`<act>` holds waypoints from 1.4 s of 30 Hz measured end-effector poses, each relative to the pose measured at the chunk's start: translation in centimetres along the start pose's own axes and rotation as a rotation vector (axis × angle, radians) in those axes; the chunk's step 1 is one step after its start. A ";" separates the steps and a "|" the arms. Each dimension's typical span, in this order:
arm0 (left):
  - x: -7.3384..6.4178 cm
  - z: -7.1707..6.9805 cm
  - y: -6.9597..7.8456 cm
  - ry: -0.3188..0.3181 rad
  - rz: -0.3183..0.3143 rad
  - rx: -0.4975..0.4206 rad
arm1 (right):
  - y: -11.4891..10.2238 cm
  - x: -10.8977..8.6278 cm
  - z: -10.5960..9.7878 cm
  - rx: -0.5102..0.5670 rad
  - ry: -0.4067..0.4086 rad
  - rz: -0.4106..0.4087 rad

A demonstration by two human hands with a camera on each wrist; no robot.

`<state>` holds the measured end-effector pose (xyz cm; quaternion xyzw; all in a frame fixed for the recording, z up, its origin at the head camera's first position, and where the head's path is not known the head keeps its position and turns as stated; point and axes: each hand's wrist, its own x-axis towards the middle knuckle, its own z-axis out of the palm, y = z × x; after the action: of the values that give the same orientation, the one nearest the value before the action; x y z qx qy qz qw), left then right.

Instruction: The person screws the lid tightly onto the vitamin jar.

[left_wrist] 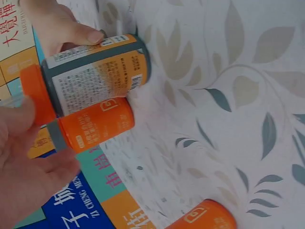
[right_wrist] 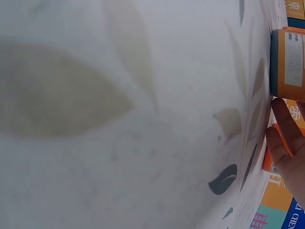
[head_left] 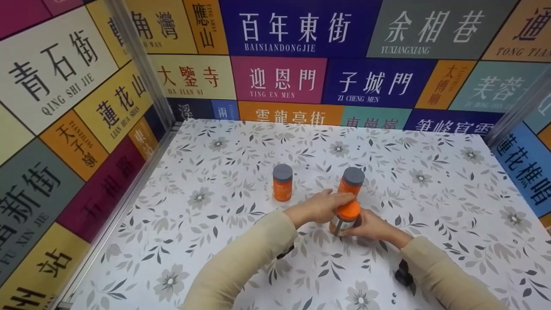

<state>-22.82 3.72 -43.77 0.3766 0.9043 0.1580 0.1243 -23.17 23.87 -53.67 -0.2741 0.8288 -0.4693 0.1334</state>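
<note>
Near the middle of the table stands a bottle [head_left: 341, 225] with an orange cap [left_wrist: 39, 93] and a printed label. My left hand [head_left: 319, 207] holds the cap from above, thumb on one side and fingers on the other. Low on the same bottle's body, my right hand [head_left: 371, 224] grips it from the right; its fingers [right_wrist: 287, 121] show at the edge of the right wrist view. Just behind stands an orange bottle [head_left: 351, 180] with a grey cap, partly hidden by my left hand. A similar orange bottle [head_left: 282, 186] is upright to the left, apart from both hands.
A white cloth with grey leaves and flowers covers the table [head_left: 241, 267]. Panels with coloured street-name signs [head_left: 280, 79] rise along the back and both sides, with a metal frame post [head_left: 144, 64] at the back left corner.
</note>
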 end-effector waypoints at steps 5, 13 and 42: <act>0.0 1.3 1.1 0.177 -0.175 -0.014 | 0.0 -0.1 0.0 0.001 0.007 0.006; 0.1 2.0 1.1 0.317 -0.205 -0.031 | -0.6 0.0 0.1 0.004 0.002 0.022; 1.1 0.6 2.3 0.139 -0.131 0.313 | -0.3 0.0 0.0 0.004 -0.018 -0.007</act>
<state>-21.89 6.23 -43.56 0.3196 0.9469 0.0326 0.0114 -23.12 23.74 -53.36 -0.2812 0.8255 -0.4689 0.1398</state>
